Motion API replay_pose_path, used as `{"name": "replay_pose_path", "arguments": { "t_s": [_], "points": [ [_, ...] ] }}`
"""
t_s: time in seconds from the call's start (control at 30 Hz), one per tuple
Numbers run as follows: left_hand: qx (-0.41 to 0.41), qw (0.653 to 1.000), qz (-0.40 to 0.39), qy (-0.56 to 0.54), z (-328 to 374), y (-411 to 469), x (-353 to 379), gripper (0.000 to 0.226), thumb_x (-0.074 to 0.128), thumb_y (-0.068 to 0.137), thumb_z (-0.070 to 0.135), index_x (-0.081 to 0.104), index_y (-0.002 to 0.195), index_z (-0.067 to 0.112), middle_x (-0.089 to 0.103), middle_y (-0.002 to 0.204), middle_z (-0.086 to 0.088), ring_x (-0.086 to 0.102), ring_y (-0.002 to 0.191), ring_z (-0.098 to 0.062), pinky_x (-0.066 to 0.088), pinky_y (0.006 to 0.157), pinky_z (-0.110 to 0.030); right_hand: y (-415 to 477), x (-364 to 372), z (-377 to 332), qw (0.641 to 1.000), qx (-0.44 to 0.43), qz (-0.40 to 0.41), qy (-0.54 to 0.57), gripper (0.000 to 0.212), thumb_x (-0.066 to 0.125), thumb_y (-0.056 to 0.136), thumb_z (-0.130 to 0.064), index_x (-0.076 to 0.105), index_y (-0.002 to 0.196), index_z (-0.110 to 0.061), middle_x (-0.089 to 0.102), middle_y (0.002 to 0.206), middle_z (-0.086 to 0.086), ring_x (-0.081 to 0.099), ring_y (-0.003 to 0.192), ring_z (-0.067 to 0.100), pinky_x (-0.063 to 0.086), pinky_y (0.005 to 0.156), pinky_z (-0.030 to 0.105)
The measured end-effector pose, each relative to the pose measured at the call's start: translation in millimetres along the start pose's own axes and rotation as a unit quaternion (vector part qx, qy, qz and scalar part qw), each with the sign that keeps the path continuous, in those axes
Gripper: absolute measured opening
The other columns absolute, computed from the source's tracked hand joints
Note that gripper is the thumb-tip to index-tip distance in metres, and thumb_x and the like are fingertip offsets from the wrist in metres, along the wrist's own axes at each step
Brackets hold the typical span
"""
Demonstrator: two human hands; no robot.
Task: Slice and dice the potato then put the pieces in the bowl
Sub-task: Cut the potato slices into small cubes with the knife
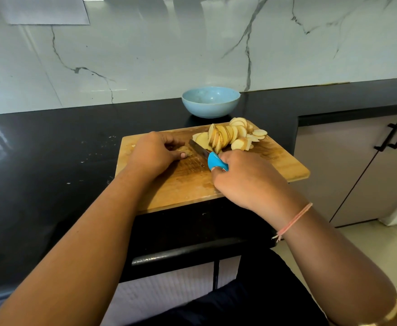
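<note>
A wooden cutting board (183,184) lies on the black counter. Round potato slices (230,135) are piled at its far right part. My left hand (152,154) has its fingers curled over a small remaining piece of potato (185,150) on the board. My right hand (247,180) grips the blue handle of a knife (216,162); its blade (198,148) lies between the small piece and the slice pile. A light blue bowl (210,102) stands behind the board, and it looks empty.
The black counter (51,161) extends left, with small white specks on it. A marble wall rises behind. A grey cabinet with black handles (395,137) stands to the right. The board's near right corner overhangs the counter edge.
</note>
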State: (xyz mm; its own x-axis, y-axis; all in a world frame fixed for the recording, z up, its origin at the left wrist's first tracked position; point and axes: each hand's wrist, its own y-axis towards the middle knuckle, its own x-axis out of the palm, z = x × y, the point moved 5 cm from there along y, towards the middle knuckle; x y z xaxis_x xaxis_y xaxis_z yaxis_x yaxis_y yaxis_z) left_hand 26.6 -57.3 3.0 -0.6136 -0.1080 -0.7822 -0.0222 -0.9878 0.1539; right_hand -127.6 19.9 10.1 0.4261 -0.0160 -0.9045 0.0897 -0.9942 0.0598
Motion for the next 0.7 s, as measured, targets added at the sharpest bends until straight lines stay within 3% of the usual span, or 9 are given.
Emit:
{"name": "replay_pose_path", "arguments": {
  "t_s": [0.13,0.27,0.5,0.7],
  "points": [
    [-0.006,1.000,0.012,0.012,2,-1,1,0.034,0.066,0.088,0.025,0.065,0.121,0.022,0.066,0.117,0.004,0.051,0.088,-0.004,0.043,0.080,-0.019,-2,4,-1,0.999,0.004,-0.020,0.027,0.038,0.042,0.096,-0.034,0.050,0.131,-0.020,0.060,0.098,-0.003,0.058,0.082,0.013,0.054,0.075,0.032],
    [-0.020,0.999,0.029,0.027,3,-1,0,0.037,0.067,0.087,0.027,0.063,0.124,0.021,0.065,0.122,0.003,0.053,0.095,-0.005,0.043,0.085,-0.021,1,0,-4,0.998,0.009,-0.011,0.067,0.036,0.041,0.098,-0.034,0.050,0.129,-0.020,0.058,0.093,-0.004,0.059,0.073,0.014,0.057,0.075,0.036],
    [-0.029,0.999,0.030,0.020,2,-1,1,0.031,0.067,0.087,0.026,0.068,0.117,0.018,0.068,0.115,0.002,0.053,0.089,-0.005,0.043,0.078,-0.019,2,2,-10,0.995,0.018,-0.052,0.081,0.032,0.038,0.099,-0.032,0.050,0.125,-0.019,0.055,0.079,-0.002,0.049,0.059,0.009,0.046,0.057,0.025],
    [-0.036,0.999,0.021,-0.002,3,-2,-2,0.031,0.069,0.085,0.023,0.069,0.115,0.015,0.068,0.115,0.000,0.057,0.096,-0.008,0.044,0.084,-0.021,10,-3,-22,0.993,0.039,-0.088,0.071,0.023,0.042,0.091,-0.017,0.050,0.112,-0.013,0.059,0.072,0.008,0.055,0.055,0.016,0.045,0.051,0.027]
  ]
}}
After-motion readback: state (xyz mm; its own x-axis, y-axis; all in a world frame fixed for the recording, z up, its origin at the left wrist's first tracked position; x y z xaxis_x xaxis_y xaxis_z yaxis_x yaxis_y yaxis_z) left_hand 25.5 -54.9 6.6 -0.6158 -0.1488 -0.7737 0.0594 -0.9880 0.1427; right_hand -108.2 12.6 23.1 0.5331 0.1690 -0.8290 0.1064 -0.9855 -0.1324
